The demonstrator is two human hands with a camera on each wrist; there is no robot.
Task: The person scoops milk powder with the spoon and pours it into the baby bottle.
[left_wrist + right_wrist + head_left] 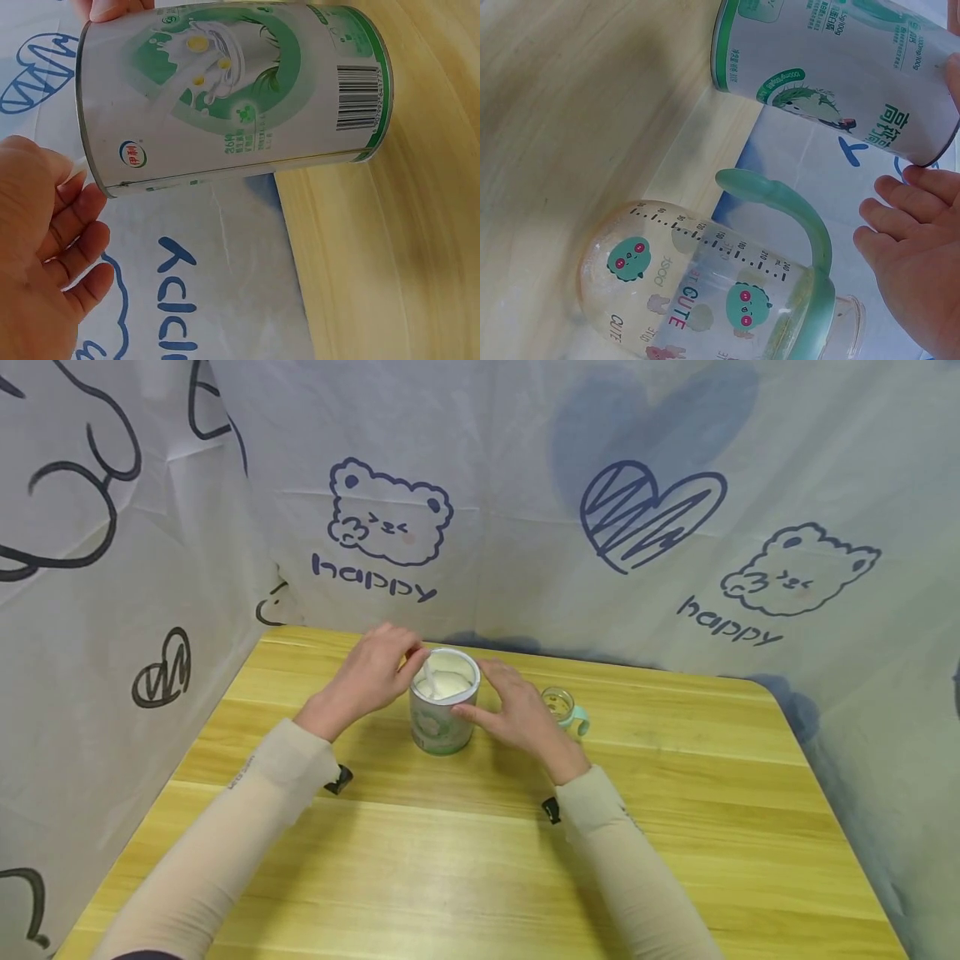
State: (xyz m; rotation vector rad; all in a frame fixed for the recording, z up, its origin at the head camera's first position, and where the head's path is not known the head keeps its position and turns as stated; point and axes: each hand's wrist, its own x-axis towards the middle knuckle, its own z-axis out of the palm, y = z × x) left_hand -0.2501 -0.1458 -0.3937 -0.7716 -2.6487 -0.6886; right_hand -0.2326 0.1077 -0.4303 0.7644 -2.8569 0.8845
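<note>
A white and green milk powder can (442, 727) stands uncovered, pale powder (450, 683) inside it. My left hand (375, 667) is at the left of its rim and pinches the white handle of a scoop (429, 678) that reaches down into the can. In the left wrist view, a bit of that scoop handle (77, 168) shows between thumb and fingers. My right hand (521, 710) holds the can from the right, thumb on its near side and fingers by the rim. Beside the right hand is a clear baby bottle (705, 277) with a mint-green handle (791, 210), its top uncovered.
The wooden table (465, 877) reaches toward me in front of the can. Fabric (525, 527) printed with hearts and bears hangs right behind the table's far edge, and more of it stands along the left. The bottle stands close to my right wrist.
</note>
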